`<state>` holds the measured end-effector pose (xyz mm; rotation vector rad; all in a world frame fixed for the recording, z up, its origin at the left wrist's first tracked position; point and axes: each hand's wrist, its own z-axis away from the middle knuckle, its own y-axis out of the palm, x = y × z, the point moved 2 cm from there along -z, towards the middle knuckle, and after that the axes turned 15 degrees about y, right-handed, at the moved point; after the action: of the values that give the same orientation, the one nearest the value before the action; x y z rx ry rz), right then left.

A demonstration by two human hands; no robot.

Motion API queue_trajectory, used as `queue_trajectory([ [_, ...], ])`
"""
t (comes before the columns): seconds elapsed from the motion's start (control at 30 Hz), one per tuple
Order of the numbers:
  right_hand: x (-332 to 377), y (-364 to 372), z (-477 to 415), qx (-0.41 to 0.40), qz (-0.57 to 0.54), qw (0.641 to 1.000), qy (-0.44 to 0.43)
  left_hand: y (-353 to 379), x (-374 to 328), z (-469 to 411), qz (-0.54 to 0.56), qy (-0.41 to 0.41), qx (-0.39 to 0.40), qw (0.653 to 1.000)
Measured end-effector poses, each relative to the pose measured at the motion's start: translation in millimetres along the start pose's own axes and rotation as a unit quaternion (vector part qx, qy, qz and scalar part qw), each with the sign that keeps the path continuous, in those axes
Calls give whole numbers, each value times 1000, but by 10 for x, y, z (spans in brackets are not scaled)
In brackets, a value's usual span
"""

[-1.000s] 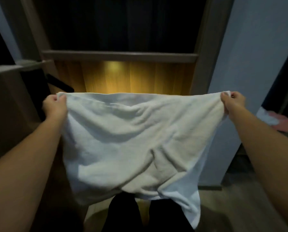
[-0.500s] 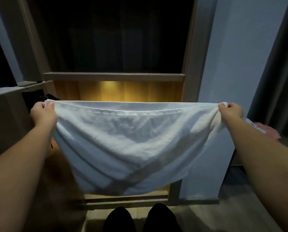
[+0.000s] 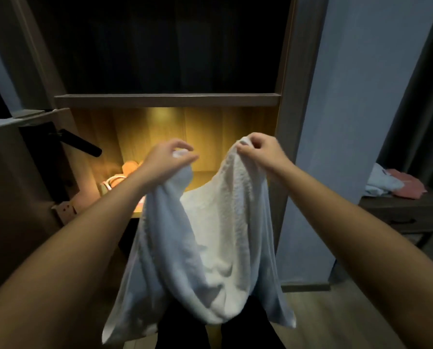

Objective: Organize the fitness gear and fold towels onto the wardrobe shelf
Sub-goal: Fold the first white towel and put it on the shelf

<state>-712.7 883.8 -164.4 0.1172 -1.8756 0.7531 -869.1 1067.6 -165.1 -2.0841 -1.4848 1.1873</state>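
1. Bringing the two top corners together is the change. Half a second ago you held the white terry towel (image 3: pixel 210 248) stretched wide; now your hands are near each other and the cloth sags in a deep loop between them. I judge the first half-fold begun but not closed, since the corners are still apart.
2. Your left grip (image 3: pixel 165 157) is clenched on one corner, thumb and fingers pinching the cloth.
3. The towel hangs in the air in front of the lit wooden wardrobe shelf (image 3: pixel 203 178). Some orange and pink gear (image 3: pixel 130 167) already lies at the shelf's left end.
4. Your right grip (image 3: pixel 260 149) pinches the other corner, fingers curled round it.
5. Far right, a pile of blue and pink cloths (image 3: pixel 391 185) lies on a dark surface (image 3: pixel 399 210), probably still to be folded.
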Motion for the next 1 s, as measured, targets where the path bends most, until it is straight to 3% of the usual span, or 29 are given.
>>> queue_trajectory([
  [0.07, 88, 152, 121, 47, -12, 998, -36, 249, -151, -10, 31, 44, 112, 992],
  [0.13, 87, 246, 208, 80, -42, 995, -41, 424, -218, 23, 72, 61, 158, 983],
  [0.37, -270, 281, 237, 111, -80, 990, -14, 665, -205, 136, 141, 25, 117, 983],
  [0.57, -732, 188, 224, 237, 7, 970, 59, 638, -91, 149, 128, 7, 31, 991],
  [0.7, -1015, 283, 233, 249, 40, 965, 73, 638, -15, 154, 102, -11, -2, 995],
  [0.9, -1222, 281, 166, 214, 212, 951, 74, 604, 63, 209, 72, -31, 4, 997],
  [1.0, -939, 320, 161, 211, 113, 971, 24, 626, 5, 202, 74, -18, 33, 997],
])
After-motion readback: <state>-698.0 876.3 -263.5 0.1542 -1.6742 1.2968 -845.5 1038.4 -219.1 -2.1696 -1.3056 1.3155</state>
